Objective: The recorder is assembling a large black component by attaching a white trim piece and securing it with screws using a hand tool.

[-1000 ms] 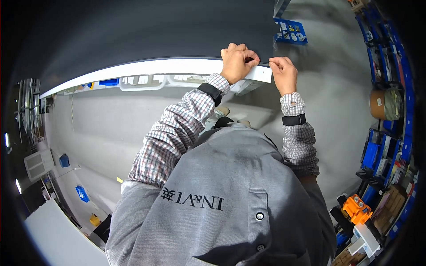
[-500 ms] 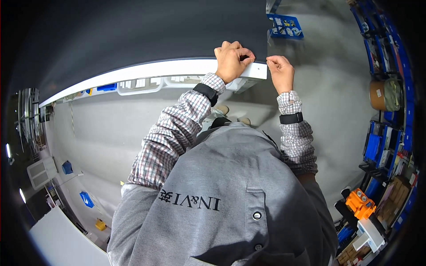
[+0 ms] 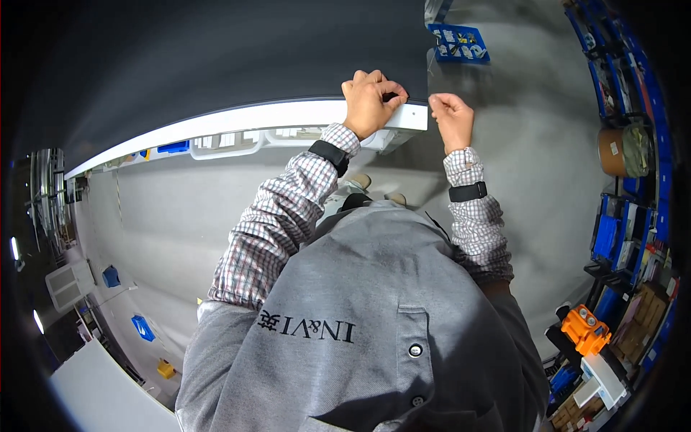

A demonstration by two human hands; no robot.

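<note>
**Dark worktop (image 3: 216, 57) above a smooth grey floor (image 3: 533, 187)**

The worktop is a broad, flat, near-black sheet with a dull sheen, bordered on the person's side by a hard white edge strip (image 3: 252, 115) that the lens bends into a long bow. Clear plastic bins (image 3: 223, 144) with rounded corners show beneath it. Beyond the right end sits a shallow blue tray (image 3: 484, 59) of small mixed pieces, and blue-framed shelving (image 3: 660, 216) curves down the right rim, close to a boxy orange device (image 3: 584, 331) with two round silvery discs.

The worktop's near right corner lies between the two hands. The left hand (image 3: 371, 104) rests at the edge there, knuckles humped, thumb and forefinger closed into a ring; whether anything thin is caught at their tips, I cannot tell. The right hand (image 3: 453, 121) is just past the corner, thumb and fingertips drawn into a narrow pinch (what they hold, if anything, is too small to make out).

Both forearms wear crinkled checked sleeves (image 3: 263, 223), each cinched by a smooth black band (image 3: 468, 191), over a soft grey knit shirt (image 3: 338, 266) with round buttons.
</note>
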